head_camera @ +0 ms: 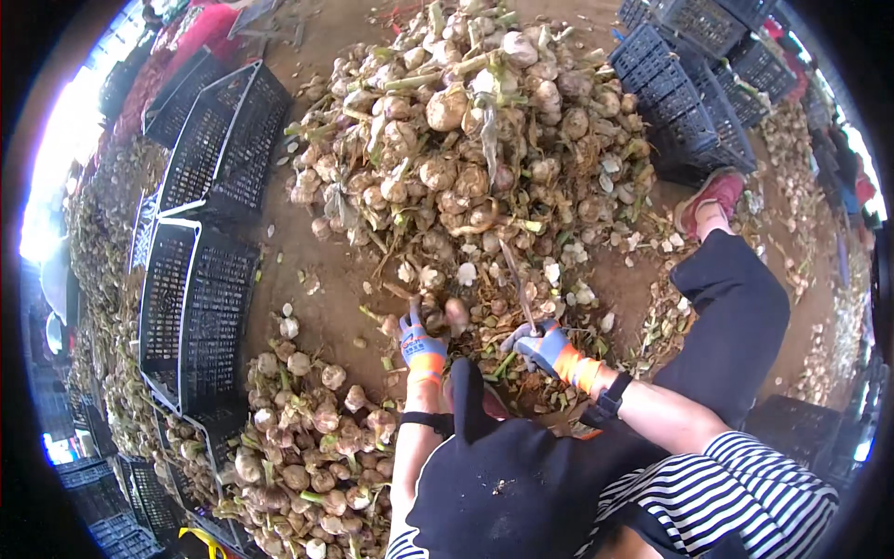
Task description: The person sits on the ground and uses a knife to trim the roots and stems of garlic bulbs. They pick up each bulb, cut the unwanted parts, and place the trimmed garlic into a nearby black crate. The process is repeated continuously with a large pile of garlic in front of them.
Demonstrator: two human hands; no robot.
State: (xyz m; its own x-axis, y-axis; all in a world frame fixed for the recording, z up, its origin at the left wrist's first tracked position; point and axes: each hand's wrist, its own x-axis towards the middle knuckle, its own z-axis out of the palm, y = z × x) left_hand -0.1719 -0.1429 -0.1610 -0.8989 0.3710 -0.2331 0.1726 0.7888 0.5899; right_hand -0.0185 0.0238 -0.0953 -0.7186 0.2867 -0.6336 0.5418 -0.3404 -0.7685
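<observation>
My left hand, in a grey and orange work glove, has its fingers around a soil-stained garlic bulb; the fingers partly hide it. Just to its right is a pinkish garlic bulb, slightly blurred. In a matching glove, my right hand grips the handle of a thin, slightly curved knife. Its blade points up and away from me, toward a large heap of garlic with stems and dry roots. Cut stems and root trimmings cover the ground between my hands.
Black plastic crates stand in a row at left. Trimmed garlic bulbs form a pile at lower left. More crates are stacked at upper right, near my outstretched right leg. Farther left lies another long garlic heap.
</observation>
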